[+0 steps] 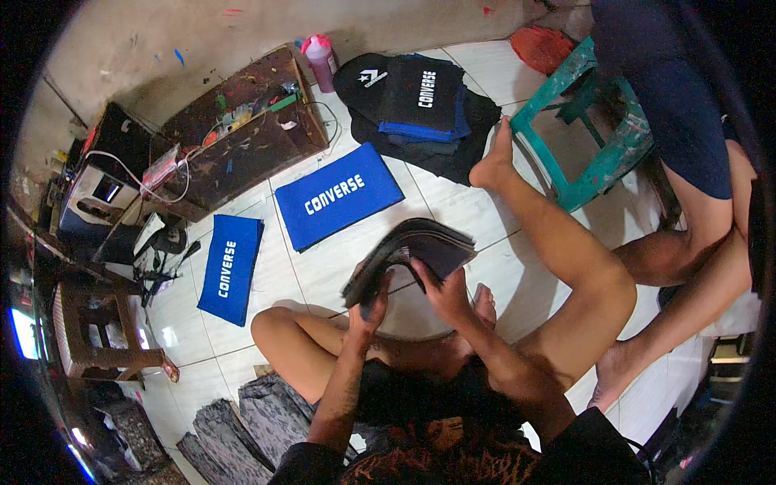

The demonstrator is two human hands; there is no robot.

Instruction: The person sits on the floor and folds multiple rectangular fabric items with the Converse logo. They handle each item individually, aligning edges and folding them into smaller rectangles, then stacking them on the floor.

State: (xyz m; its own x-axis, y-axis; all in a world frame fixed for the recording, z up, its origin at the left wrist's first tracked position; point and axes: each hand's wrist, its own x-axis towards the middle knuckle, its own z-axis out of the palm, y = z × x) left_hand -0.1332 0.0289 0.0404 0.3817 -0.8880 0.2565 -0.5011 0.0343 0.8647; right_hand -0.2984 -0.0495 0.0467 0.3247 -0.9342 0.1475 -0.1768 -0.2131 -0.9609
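Between my two hands a stack of dark fabric panels is bent into an arch above the tiled floor. My left hand grips its left end, and my right hand grips the right side with the thumb on the near face. Motion blurs the stack's edges. Just beyond it lies a pile of blue printed fabric panels. A smaller pile of blue printed panels rests farther left. Near the wall, black and blue printed panels are heaped on black cloth.
A wooden box with odds and ends stands by the wall, beside a pink bottle. At right are a green plastic stool and another person's legs. A brown stool and grey patterned cloth are at left.
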